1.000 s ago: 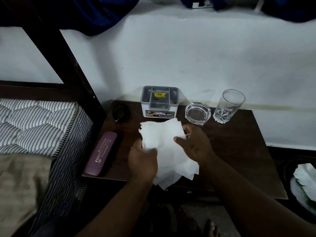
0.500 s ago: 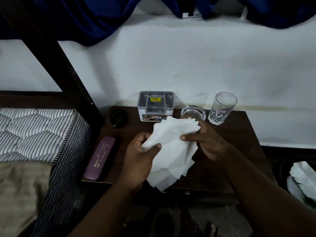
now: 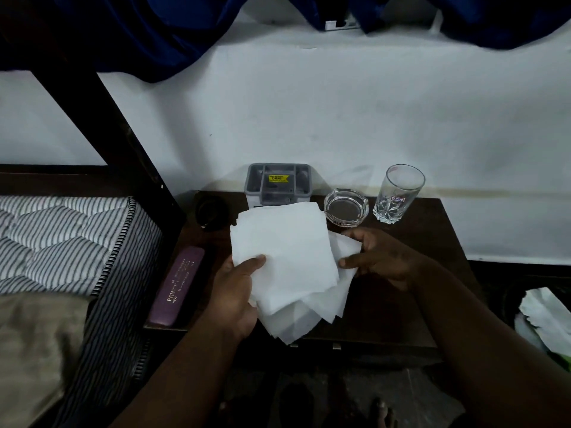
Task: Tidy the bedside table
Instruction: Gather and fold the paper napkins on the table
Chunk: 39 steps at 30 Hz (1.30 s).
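A stack of white paper napkins (image 3: 287,261) is held above the dark wooden bedside table (image 3: 411,291). My left hand (image 3: 234,298) grips the stack's left edge, thumb on top. At the right edge, my right hand (image 3: 380,257) pinches the lower sheets, which fan out unevenly. Along the back of the table stand a grey compartment box (image 3: 278,185) with a yellow price sticker, a glass ashtray (image 3: 346,206) and an empty cut-glass tumbler (image 3: 398,193).
A purple spectacle case (image 3: 177,285) lies at the table's left edge, with a small dark round object (image 3: 211,211) behind it. A striped mattress (image 3: 61,242) and dark bed frame stand to the left. A bin with white paper (image 3: 543,316) sits low right.
The napkin stack has been squared up, its top sheet lying flatter and facing me. My left thumb has come onto the top sheet and my right hand has shifted to the right edge.
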Motion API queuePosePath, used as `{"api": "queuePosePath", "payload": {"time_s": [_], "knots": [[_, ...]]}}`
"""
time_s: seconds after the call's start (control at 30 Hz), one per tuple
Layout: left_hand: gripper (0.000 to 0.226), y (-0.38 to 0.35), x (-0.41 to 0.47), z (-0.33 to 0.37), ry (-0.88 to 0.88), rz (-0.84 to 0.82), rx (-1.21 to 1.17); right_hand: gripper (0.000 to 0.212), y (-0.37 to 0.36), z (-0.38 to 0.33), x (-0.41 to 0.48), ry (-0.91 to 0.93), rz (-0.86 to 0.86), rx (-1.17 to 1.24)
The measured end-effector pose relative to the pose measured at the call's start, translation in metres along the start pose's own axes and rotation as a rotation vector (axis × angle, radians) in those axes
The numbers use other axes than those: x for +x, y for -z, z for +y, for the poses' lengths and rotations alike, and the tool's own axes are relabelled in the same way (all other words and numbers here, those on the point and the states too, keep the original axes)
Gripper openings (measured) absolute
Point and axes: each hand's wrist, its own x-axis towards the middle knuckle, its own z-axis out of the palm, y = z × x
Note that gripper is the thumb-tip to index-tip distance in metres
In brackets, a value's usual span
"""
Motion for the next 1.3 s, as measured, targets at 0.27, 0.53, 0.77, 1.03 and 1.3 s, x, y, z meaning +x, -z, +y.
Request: {"api": "queuePosePath", "payload": {"time_s": [0.27, 0.53, 0.77, 1.03, 1.3], "knots": [[0.036, 0.005, 0.005, -0.01, 0.037, 0.108, 0.031, 0.022, 0.01, -0.004, -0.005, -0.012, 0.231, -0.014], [0.034, 0.011, 0.002, -0.016, 0.112, 0.045, 0.127, 0.024, 0.045, -0.04, -0.046, 0.127, 0.497, 0.405], [0.028, 0.007, 0.0, -0.015, 0.15, 0.044, 0.153, 0.019, 0.009, -0.057, -0.036, -0.013, 0.3, 0.38], [0.073, 0.004, 0.003, -0.01, 0.223, 0.012, 0.02, 0.011, -0.054, -0.033, 0.017, -0.052, 0.151, 0.139], [0.024, 0.001, 0.003, -0.023, 0.072, 0.026, 0.237, 0.015, -0.067, -0.022, 0.03, -0.03, 0.198, -0.042]]}}
